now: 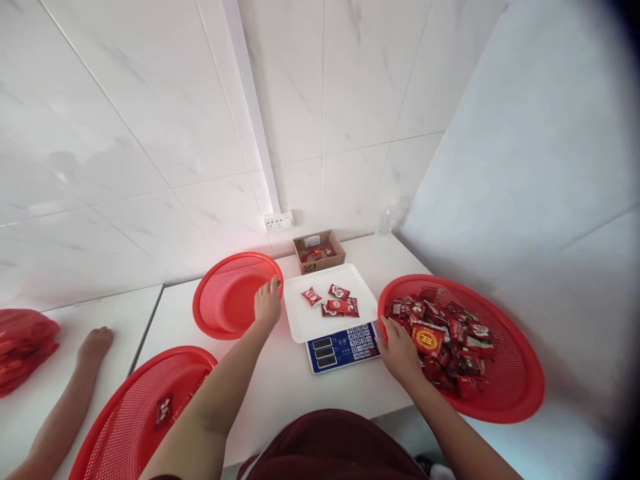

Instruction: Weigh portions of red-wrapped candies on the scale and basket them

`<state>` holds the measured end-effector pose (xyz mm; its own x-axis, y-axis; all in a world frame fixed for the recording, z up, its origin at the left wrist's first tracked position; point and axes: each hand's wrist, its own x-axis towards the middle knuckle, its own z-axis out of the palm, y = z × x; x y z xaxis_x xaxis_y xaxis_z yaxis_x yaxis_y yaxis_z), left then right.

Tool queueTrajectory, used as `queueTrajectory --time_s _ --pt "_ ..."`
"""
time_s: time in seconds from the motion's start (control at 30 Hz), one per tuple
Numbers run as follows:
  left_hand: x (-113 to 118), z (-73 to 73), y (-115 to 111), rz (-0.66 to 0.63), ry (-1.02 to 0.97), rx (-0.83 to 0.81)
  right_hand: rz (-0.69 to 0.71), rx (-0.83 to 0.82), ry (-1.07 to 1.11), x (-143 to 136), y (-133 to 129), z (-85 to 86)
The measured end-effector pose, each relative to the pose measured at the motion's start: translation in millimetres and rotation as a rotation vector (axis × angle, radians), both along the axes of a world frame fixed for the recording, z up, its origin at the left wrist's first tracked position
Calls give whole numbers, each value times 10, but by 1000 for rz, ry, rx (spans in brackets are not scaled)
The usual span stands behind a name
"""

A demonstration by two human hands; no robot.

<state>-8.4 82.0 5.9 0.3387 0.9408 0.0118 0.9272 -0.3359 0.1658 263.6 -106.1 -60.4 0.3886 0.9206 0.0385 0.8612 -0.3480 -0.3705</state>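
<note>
My left hand (pixel 268 303) is closed at the right rim of a small red mesh basket (pixel 210 287), beside the tray; a small dark bit shows by its fingertips. My right hand (pixel 400 350) is closed on the near left rim of a large red basket (pixel 520 373) heaped with red snack packets (pixel 450 333). Between my hands, several red packets (pixel 340 307) lie on the white tray (pixel 300 327) of a scale with a blue keypad panel (pixel 340 347). The small basket shows no packets inside.
At the wall stand a cardboard box (pixel 313 267) with red packets and a clear plastic bottle (pixel 386 221). Another red basket (pixel 115 413) lies under my left forearm. At far left, another person's arm (pixel 75 407) rests near a red plastic bag (pixel 25 347).
</note>
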Motion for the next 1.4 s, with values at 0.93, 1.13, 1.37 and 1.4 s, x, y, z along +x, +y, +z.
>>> queueTrajectory --time_s 0.93,1.13,1.37,1.4 --pt "-527 -89 64 265 -159 -182 481 -133 -207 -627 1022 256" --pt "-770 -322 -296 139 -2 -192 195 -114 296 -815 1191 361" --pt "-744 -420 -445 36 80 -165 347 -38 769 -1452 1666 776" --pt "-751 -414 -454 33 77 -166 375 -4 764 -1459 1697 806"
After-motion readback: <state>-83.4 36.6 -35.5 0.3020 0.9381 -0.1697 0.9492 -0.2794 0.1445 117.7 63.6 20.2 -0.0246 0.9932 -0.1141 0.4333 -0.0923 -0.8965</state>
